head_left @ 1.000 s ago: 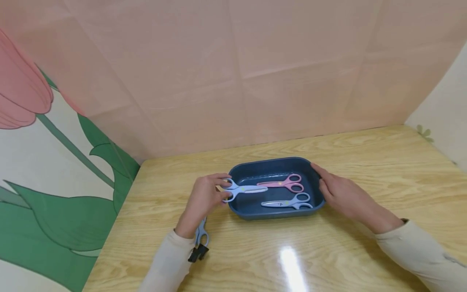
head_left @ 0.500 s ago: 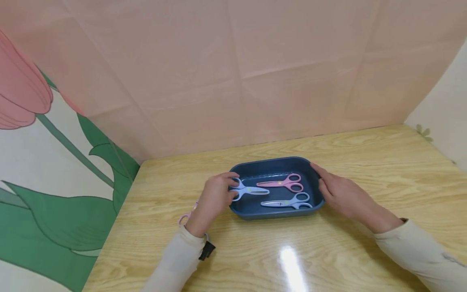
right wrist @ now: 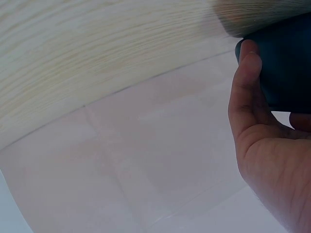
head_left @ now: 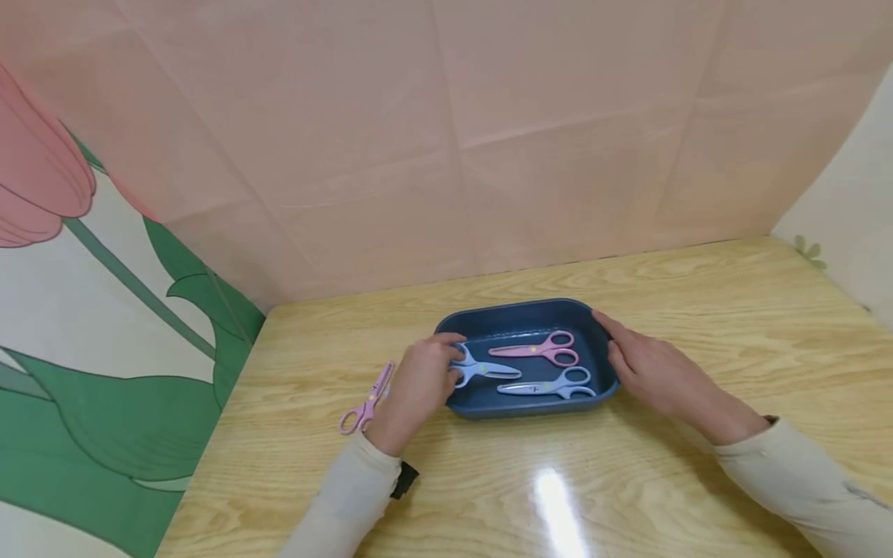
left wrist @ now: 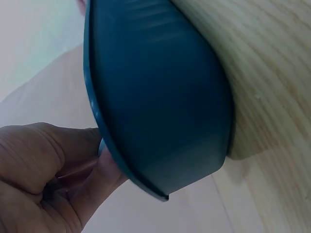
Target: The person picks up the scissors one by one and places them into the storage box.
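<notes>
My left hand [head_left: 422, 380] pinches the handles of a pair of light blue scissors [head_left: 497, 370], whose blades point right, inside the left end of a dark blue tray [head_left: 516, 309]. In the left wrist view the thumb and fingers [left wrist: 92, 187] reach over the tray rim, which hides most of the scissors. My right hand [head_left: 656, 376] grips the right end of the tray; in the right wrist view its fingers [right wrist: 247, 92] lie along the outer wall. Pink scissors [head_left: 540, 349] and a second blue pair [head_left: 547, 386] lie in the tray.
Another pair of pink scissors [head_left: 367, 401] lies on the wooden table [head_left: 663, 496], left of the tray and partly behind my left wrist. A small black piece [head_left: 405, 480] shows beside the left cuff. A pink-covered wall [head_left: 446, 155] stands behind the table.
My left hand has moved right and lowered the blue scissors further into the tray. The pink scissors on the table have come into view from behind the arm. My right hand stays put.
</notes>
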Action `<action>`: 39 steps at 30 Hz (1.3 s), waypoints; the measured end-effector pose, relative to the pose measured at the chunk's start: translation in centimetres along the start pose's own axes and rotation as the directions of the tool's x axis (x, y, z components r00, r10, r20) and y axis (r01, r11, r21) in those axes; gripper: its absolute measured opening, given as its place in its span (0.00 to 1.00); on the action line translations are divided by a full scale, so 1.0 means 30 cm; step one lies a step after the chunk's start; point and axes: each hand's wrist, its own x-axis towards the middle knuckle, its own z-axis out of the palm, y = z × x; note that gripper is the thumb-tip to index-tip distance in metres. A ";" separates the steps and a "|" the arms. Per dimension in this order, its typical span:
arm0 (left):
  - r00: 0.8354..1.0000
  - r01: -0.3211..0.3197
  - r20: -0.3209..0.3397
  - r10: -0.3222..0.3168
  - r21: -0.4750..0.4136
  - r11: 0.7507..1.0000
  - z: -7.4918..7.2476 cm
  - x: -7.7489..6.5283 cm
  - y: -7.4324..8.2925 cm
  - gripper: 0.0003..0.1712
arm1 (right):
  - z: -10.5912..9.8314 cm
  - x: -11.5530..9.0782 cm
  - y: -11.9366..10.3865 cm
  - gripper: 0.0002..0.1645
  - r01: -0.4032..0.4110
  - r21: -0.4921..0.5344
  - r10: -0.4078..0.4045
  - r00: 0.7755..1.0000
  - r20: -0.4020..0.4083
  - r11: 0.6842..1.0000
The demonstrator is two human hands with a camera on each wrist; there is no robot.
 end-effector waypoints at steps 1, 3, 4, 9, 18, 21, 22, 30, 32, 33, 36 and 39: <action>1.000 -0.002 0.002 0.002 -0.001 1.000 0.004 0.001 0.002 0.09 | 0.000 0.000 0.000 0.32 -0.001 0.000 0.001 1.000 0.001 1.000; 1.000 -0.004 0.007 0.004 0.005 1.000 0.012 0.002 0.005 0.09 | 0.000 -0.001 0.000 0.32 -0.004 0.003 0.004 1.000 0.000 1.000; 1.000 -0.001 0.009 0.001 0.007 1.000 0.015 0.003 0.007 0.09 | 0.000 -0.001 0.000 0.32 -0.004 0.003 0.004 1.000 0.000 1.000; 0.999 0.039 0.026 -0.039 -0.008 0.999 0.031 0.005 0.013 0.10 | -0.003 -0.001 -0.004 0.32 -0.005 0.005 0.005 1.000 0.001 1.000; 0.997 0.062 0.047 -0.062 0.007 0.998 0.055 0.005 0.018 0.10 | -0.009 0.001 -0.007 0.32 -0.004 0.000 0.004 1.000 0.023 1.000; 0.996 0.059 0.059 -0.061 0.029 0.998 0.060 0.006 0.022 0.10 | -0.009 -0.001 -0.007 0.32 -0.010 0.005 0.010 1.000 0.026 1.000; 0.996 0.057 0.063 -0.059 0.033 0.998 0.063 0.006 0.022 0.10 | -0.009 -0.001 -0.006 0.32 -0.010 0.005 0.010 1.000 0.027 1.000; 0.993 0.051 0.101 -0.052 0.015 0.999 0.070 0.005 0.022 0.09 | -0.005 -0.002 -0.003 0.32 -0.006 0.004 0.006 1.000 0.016 1.000; 0.993 0.048 0.106 -0.049 0.013 0.999 0.070 0.004 0.022 0.09 | -0.004 0.000 -0.003 0.32 -0.004 0.005 0.004 1.000 0.019 1.000; 0.993 0.046 0.109 -0.047 0.015 0.999 0.070 0.004 0.022 0.09 | -0.004 0.001 -0.003 0.32 -0.004 0.006 0.004 1.000 0.020 1.000; 0.993 0.042 0.109 -0.043 0.016 0.999 0.068 0.003 0.024 0.09 | -0.004 0.003 -0.003 0.32 -0.003 0.007 0.003 1.000 0.022 1.000; 0.994 0.037 0.101 -0.038 0.017 0.999 0.067 0.001 0.024 0.09 | -0.003 0.002 -0.002 0.32 -0.002 0.008 0.002 1.000 0.015 1.000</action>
